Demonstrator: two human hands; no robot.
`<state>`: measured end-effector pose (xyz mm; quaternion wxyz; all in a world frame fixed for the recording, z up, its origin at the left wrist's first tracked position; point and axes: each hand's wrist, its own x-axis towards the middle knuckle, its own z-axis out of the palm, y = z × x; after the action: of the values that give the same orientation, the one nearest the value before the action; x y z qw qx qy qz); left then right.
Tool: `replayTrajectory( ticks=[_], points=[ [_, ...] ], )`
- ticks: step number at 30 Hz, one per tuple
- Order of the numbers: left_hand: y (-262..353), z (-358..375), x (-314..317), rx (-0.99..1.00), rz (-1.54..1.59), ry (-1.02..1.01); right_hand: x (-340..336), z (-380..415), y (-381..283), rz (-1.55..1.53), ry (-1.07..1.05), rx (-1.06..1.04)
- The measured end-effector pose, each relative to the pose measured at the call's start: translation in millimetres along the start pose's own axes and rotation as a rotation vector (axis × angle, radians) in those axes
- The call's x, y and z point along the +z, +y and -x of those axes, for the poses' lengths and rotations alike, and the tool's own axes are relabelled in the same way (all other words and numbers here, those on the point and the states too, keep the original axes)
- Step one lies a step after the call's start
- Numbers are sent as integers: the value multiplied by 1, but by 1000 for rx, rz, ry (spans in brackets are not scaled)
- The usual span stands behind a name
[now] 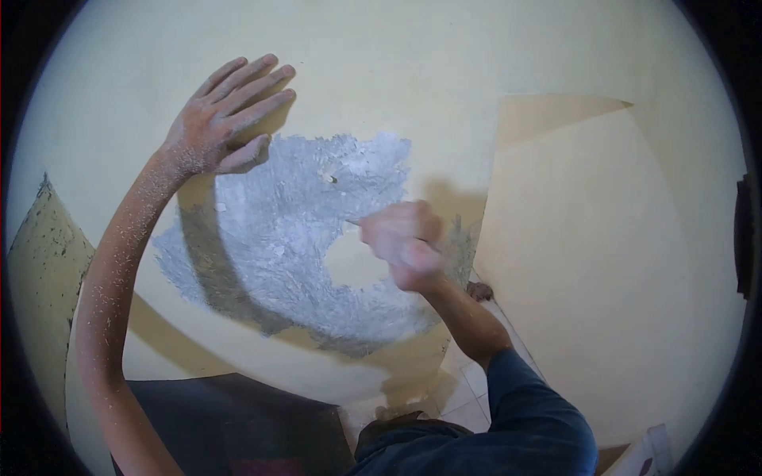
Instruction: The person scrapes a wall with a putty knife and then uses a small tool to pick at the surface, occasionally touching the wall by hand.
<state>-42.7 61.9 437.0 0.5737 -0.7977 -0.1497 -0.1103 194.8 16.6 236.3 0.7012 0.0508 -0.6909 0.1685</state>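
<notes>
My left hand (218,119) rests against the cream wall (381,63) with fingers spread, just above a rough grey scraped patch (278,214). White dust coats this hand and its forearm. My right hand (405,242), smeared by motion, is closed at the right side of the patch. From its left side juts the thin dark edge of a small blade-like tool (352,222); the fingers hide most of it. Beside that hand, an island of cream paint (353,260) stands within the grey. A small chip or hole (332,179) marks the patch's upper part.
A dark flat panel (230,420) lies at the lower left, below the wall. Pale floor tiles (467,404) show past my body. Another wall face (579,262) stands to the right, with part of a whitish container (652,452) at bottom right.
</notes>
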Motion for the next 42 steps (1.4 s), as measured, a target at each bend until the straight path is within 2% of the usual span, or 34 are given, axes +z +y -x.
replayTrajectory(
  ticks=[2,5,8,10,12,13,15,17,19,22,24,26,29,32,35,38,39,42],
  points=[
    [-4,-1,-2,6,-11,15,-4,1,-5,-38,23,-59],
    [2,-1,2,21,12,21,-7,11,17,-66,-42,34],
    [-5,2,-2,8,16,29,3,-11,-27,-207,42,-117],
    [-2,-1,0,26,20,49,2,1,-5,272,-30,-8],
    [0,-1,2,19,12,41,-1,-5,-3,27,-112,-11],
    [2,0,2,14,18,30,2,-9,-17,-85,-63,-8],
    [-3,1,1,7,9,43,2,-7,-5,101,6,-48],
    [-2,0,2,33,32,75,4,4,-3,124,23,-3],
    [0,-2,1,27,18,47,3,-2,-4,-10,-45,74],
    [-6,0,2,25,0,38,10,-8,-30,-210,60,-77],
    [1,1,4,37,33,44,7,13,3,144,40,-12],
    [-2,0,3,31,37,74,2,13,7,-109,-34,152],
    [0,0,1,6,37,37,3,-6,-31,-256,64,-64],
    [1,0,2,2,-3,42,-14,1,-1,63,-112,39],
    [2,-1,0,-20,3,2,-2,4,-24,-144,54,-86],
    [-2,1,5,8,-22,30,-26,7,5,3,-45,89],
    [-2,1,7,10,2,47,-21,1,0,26,-37,65],
    [1,0,4,-9,-19,20,-10,-5,-28,-184,70,-66]
  ],
)
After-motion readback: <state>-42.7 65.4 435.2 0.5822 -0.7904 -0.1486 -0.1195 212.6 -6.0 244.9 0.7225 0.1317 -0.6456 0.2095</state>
